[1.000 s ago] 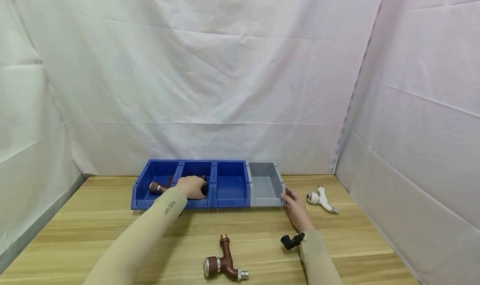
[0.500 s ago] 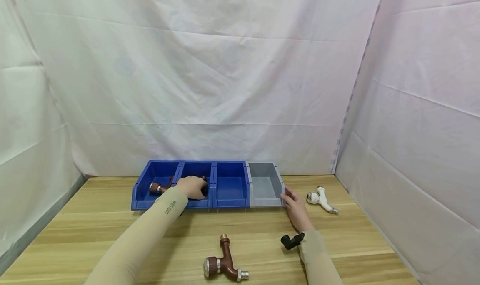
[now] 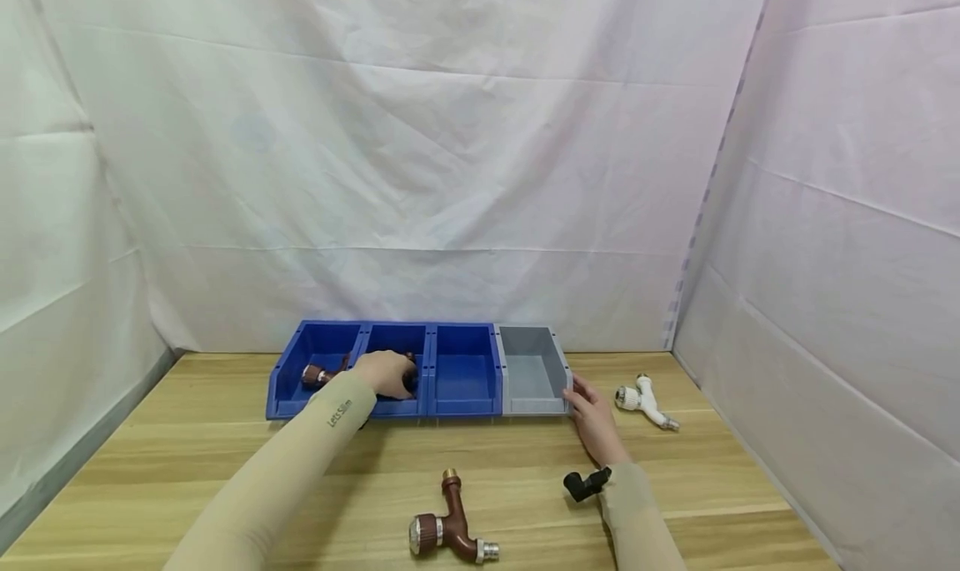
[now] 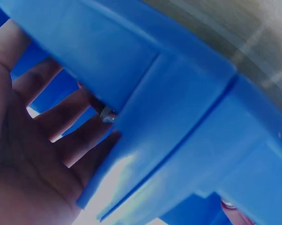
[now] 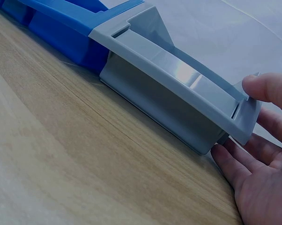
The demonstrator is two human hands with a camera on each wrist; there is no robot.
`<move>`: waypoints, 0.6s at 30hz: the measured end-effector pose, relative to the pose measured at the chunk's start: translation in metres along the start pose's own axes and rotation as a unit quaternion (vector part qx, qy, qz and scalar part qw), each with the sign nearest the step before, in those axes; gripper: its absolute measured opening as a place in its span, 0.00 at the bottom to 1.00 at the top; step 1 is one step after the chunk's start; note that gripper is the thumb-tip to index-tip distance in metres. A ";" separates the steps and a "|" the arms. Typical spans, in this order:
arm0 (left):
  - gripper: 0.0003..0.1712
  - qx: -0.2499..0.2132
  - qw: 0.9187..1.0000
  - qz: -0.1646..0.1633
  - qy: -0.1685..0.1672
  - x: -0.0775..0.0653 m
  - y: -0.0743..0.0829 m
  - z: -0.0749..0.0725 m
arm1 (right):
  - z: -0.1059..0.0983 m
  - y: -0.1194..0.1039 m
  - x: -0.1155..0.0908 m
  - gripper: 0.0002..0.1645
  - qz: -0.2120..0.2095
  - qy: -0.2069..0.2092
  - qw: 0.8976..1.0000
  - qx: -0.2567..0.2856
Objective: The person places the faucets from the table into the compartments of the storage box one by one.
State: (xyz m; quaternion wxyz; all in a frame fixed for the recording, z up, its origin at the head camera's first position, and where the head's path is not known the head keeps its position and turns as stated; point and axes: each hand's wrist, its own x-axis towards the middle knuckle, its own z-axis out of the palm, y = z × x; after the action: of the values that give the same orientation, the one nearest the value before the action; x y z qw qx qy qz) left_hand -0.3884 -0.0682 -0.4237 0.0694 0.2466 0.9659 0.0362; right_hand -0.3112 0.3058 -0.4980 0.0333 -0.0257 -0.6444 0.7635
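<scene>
My left hand (image 3: 386, 373) reaches into the second blue bin (image 3: 390, 338) from the left. In the left wrist view its fingers (image 4: 61, 112) are spread and fairly straight, with the tips hidden behind the bin's front wall. A brown tap lies in that bin; its silver end (image 4: 107, 114) shows by the fingers. My right hand (image 3: 592, 417) holds the front right corner of the grey bin (image 5: 169, 70), thumb on the side wall and fingers outside and below. Another brown tap (image 3: 318, 376) lies in the leftmost blue bin (image 3: 281, 388).
The third blue bin (image 3: 463, 379) joins the grey one in the row. A brown tap (image 3: 452, 525) lies on the wooden table (image 3: 525, 446) in front, and a white tap (image 3: 645, 400) lies to the right. White cloth (image 3: 480, 179) hangs behind and at both sides.
Both hands stay in place at their bins. The head view shifts very slightly; the bins and taps look the same.
</scene>
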 end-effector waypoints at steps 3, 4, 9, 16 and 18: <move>0.15 -0.009 1.000 0.004 0.001 -0.005 0.001 -0.004 | 0.000 0.000 0.000 0.38 0.001 -0.001 1.000 -0.001; 0.13 -0.011 1.000 0.005 0.002 -0.006 0.002 -0.006 | 0.000 0.000 0.000 0.38 0.001 -0.003 1.000 -0.002; 0.15 -0.006 1.000 0.019 0.021 -0.015 0.004 -0.012 | 0.001 -0.001 -0.001 0.37 0.003 -0.005 1.000 0.002; 0.11 0.008 0.997 0.042 0.061 -0.028 0.005 -0.015 | 0.001 -0.001 -0.003 0.36 0.002 -0.003 1.000 0.001; 0.15 0.010 0.996 0.046 0.077 -0.032 0.006 -0.015 | 0.000 -0.002 -0.003 0.37 0.004 -0.003 1.000 -0.004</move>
State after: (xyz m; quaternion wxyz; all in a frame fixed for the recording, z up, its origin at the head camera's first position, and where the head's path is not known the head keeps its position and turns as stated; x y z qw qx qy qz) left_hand -0.3598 -0.0794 -0.4046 -0.0090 0.2878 0.9564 0.0486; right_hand -0.3083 0.3058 -0.4964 0.0286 -0.0259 -0.6474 0.7612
